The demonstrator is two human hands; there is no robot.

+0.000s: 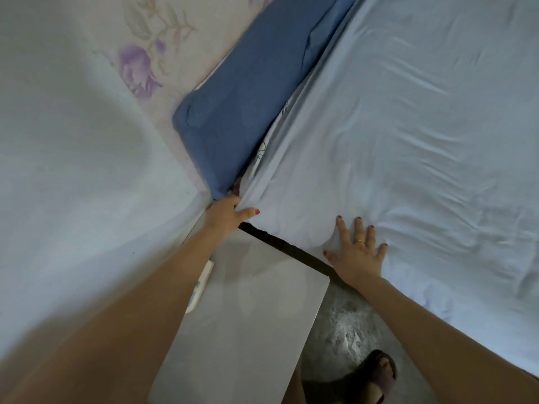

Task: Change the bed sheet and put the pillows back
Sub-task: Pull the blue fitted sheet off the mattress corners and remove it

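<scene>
The pale blue sheet (408, 141) covers the bed and fills the right side of the frame, rumpled in soft folds, its corner coming to a point near the middle. The left hand (226, 218) is at that corner, thumb on top and fingers tucked under the cloth, pinching the sheet's edge right where it meets the wall. The right hand (360, 255) lies flat on the sheet lower right of centre, fingers spread and straight, pressing the cloth down near the bed's edge; a ring shows on one finger.

A dark blue pillow (242, 112) stands wedged along the head of the bed, running from the top centre down to the corner by the left hand, leaning against a headboard with purple flowers (140, 65). A bit of patterned cloth peeks out between pillow and sheet.

Below the hands, a grey nightstand (248, 316) sits beside the bed, a dark strip of frame (291, 249) showing between them. A white remote (201, 287) lies at the nightstand's left edge. A slippered foot (376, 371) stands on the mottled floor (344, 330), bottom centre-right.
</scene>
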